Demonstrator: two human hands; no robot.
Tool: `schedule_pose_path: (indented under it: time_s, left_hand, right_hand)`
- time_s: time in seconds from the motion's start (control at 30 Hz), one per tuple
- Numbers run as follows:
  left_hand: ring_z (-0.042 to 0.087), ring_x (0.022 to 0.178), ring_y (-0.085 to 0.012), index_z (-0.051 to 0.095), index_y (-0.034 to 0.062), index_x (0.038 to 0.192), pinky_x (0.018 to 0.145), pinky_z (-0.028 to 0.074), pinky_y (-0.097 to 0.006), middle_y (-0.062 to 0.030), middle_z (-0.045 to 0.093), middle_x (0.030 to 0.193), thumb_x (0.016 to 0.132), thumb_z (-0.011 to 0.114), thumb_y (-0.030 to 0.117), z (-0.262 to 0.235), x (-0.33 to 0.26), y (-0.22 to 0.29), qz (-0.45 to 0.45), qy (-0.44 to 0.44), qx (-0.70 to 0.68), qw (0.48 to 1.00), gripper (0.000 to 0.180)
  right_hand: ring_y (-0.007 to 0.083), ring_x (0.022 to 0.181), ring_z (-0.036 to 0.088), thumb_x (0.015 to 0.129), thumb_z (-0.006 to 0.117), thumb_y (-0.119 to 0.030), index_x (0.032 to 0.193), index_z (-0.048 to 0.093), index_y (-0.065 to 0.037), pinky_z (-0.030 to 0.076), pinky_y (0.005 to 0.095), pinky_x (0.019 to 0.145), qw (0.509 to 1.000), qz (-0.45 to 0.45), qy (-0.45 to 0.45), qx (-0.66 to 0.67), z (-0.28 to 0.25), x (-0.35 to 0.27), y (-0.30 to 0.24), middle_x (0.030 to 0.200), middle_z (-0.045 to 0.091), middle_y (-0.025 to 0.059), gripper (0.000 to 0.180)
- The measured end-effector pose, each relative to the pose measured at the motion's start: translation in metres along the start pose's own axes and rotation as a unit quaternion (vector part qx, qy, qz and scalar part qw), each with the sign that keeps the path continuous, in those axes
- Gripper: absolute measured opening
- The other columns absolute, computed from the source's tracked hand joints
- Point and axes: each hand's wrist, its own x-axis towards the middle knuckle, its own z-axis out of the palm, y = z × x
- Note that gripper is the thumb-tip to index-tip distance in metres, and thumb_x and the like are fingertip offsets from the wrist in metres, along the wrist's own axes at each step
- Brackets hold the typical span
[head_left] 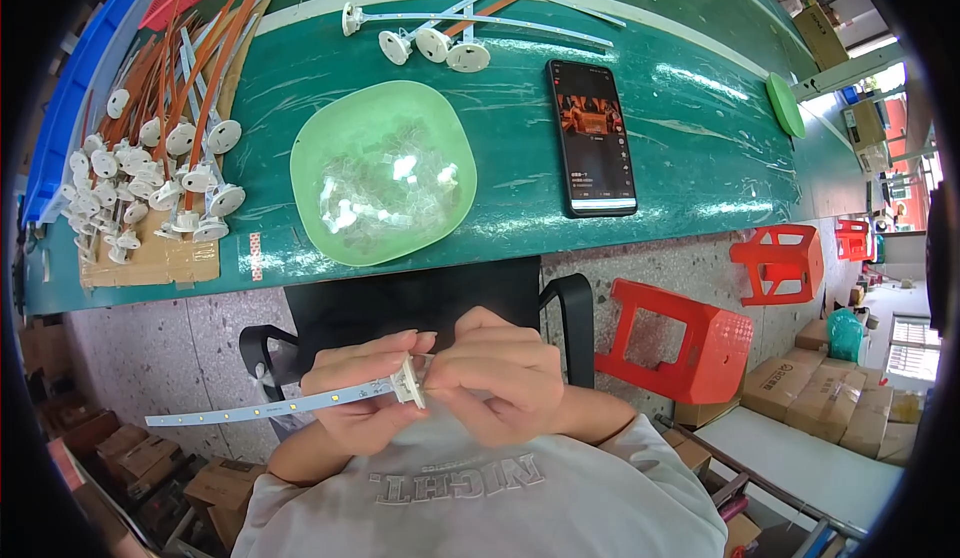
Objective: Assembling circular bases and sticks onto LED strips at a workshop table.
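Between the fingers and thumb of my left hand (350, 370) is a light-blue LED strip (255, 411) with a white round end cap (408, 386). The strip points out to the left, with small yellow LEDs along it. My right hand (505, 373) is closed in a pinch against the cap's right face; whatever lies between its fingertips is hidden. Both hands are in front of my chest, short of the table's near edge. Beyond them on the table stands a light-green bowl (400, 95) holding many small clear plastic pieces.
Capped strips (135, 183) are heaped on cardboard (150, 270) at the left, beside a blue tray (75, 98). Several more strips (470, 26) lie farther back. A phone (590, 138) rests right of the bowl. A black chair (420, 303) and red stools (700, 343) stand beyond my hands.
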Motion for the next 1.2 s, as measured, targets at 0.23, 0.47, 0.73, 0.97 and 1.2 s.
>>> schedule_pose_path:
  time_s: [0.23,0.47,0.73,0.97,1.2]
  left_hand:
    - [0.068,0.102,-0.0383,0.064,-0.0062,0.116,0.085,0.059,-0.041,-0.0296,0.063,0.119,0.072,0.084,0.004,-0.007,0.002,-0.002,0.010,-0.014,0.024,1.000,0.049]
    - [0.068,0.102,-0.0392,0.066,-0.0065,0.114,0.088,0.057,-0.042,-0.0291,0.066,0.114,0.071,0.086,0.008,-0.007,0.008,0.011,-0.047,-0.007,-0.023,0.999,0.050]
    - [0.066,0.106,-0.0427,0.068,-0.0084,0.110,0.093,0.054,-0.049,-0.0292,0.067,0.110,0.066,0.089,0.009,-0.009,0.011,0.005,-0.013,-0.057,-0.089,0.994,0.051]
    - [0.066,0.105,-0.0424,0.068,-0.0092,0.107,0.091,0.055,-0.049,-0.0297,0.067,0.109,0.065,0.088,0.007,-0.010,0.010,0.009,-0.042,-0.071,-0.101,0.991,0.050]
    - [0.066,0.104,-0.0428,0.068,-0.0097,0.106,0.091,0.055,-0.048,-0.0290,0.068,0.105,0.065,0.088,0.006,-0.012,0.016,0.018,-0.022,-0.094,-0.057,0.994,0.048]
  right_hand:
    - [0.0203,0.052,0.055,0.071,0.071,0.009,0.087,0.067,0.004,0.038,0.0298,0.052,0.998,-0.012,-0.035,-0.044,0.001,0.001,-0.001,0.077,0.068,0.0119,0.018]
    - [0.0244,0.056,0.061,0.074,0.075,0.007,0.088,0.068,0.004,0.047,0.0312,0.057,0.996,0.049,-0.039,0.061,0.000,0.006,0.002,0.076,0.068,0.0130,0.017]
    - [0.0236,0.063,0.066,0.078,0.077,0.000,0.086,0.070,0.001,0.051,0.0296,0.055,0.972,0.075,-0.087,0.203,-0.001,0.004,0.006,0.076,0.070,0.0117,0.011]
    - [0.0231,0.061,0.065,0.077,0.077,0.001,0.085,0.070,0.002,0.050,0.0289,0.053,0.974,0.078,-0.082,0.196,0.002,-0.002,0.006,0.075,0.069,0.0117,0.011]
    - [0.0227,0.059,0.065,0.077,0.077,0.002,0.084,0.069,0.002,0.050,0.0283,0.052,0.978,0.083,-0.065,0.180,0.002,0.000,-0.001,0.075,0.069,0.0119,0.010]
